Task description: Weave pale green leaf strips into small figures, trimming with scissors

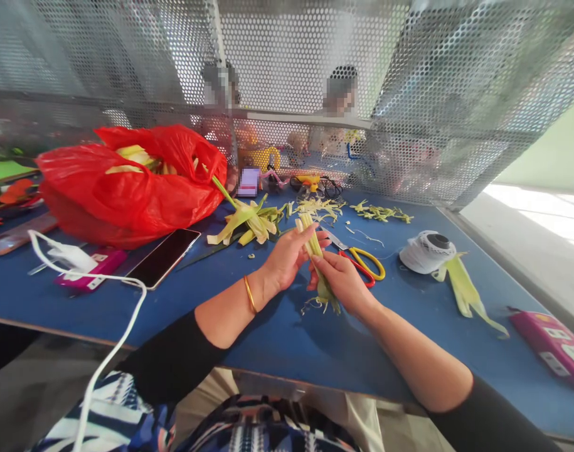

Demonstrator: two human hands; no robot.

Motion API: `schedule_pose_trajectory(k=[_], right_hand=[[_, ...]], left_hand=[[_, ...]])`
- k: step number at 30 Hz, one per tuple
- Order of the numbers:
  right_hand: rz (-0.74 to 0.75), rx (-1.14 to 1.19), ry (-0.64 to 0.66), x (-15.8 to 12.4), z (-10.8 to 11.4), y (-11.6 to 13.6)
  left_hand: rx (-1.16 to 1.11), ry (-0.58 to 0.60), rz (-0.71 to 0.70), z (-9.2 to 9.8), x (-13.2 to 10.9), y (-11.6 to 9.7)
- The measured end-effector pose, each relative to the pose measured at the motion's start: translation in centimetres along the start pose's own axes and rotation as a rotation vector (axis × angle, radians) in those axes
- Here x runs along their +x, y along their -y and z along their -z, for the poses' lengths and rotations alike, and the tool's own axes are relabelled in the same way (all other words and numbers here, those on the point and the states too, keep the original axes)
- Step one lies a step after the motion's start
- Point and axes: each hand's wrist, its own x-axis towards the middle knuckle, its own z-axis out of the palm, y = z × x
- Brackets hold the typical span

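A bundle of pale green corn husk (pixel 308 233) stands tilted between my hands above the blue table, its frayed, stringy end hanging low. My left hand (pixel 289 256) grips it from the left, thumb along its upper part and fingers behind. On the other side my right hand (pixel 347 279) pinches the bundle's middle between thumb and fingers. Just beyond my right hand lie scissors (pixel 372 263) with red and yellow handles. A spool of white thread (pixel 423 253) sits farther right, with a loose husk strip (pixel 462 287) beside it.
A red plastic bag (pixel 127 194) of husks stands left, with a husk pile (pixel 251 221) near it. A dark phone (pixel 167 256), white cable (pixel 122 333) and purple case (pixel 96 269) lie left. Husk scraps (pixel 322 207) lie before a perforated metal screen (pixel 296 56). Another purple case (pixel 552 345) is right.
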Motion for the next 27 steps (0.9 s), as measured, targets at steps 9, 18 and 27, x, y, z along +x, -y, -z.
schedule_pose_trajectory(k=[9, 18, 27], right_hand=[[0.024, -0.078, -0.009, 0.0, 0.4, -0.1], [0.061, -0.119, 0.054, 0.3, 0.4, -0.7], [0.167, -0.853, -0.076, 0.4, 2.0, 0.7]], left_hand=[[0.072, -0.076, -0.07, 0.2, 0.1, 0.2], [-0.003, -0.03, -0.072, -0.1, -0.1, 0.1], [-0.119, -0.298, -0.003, -0.3, 0.3, -0.1]])
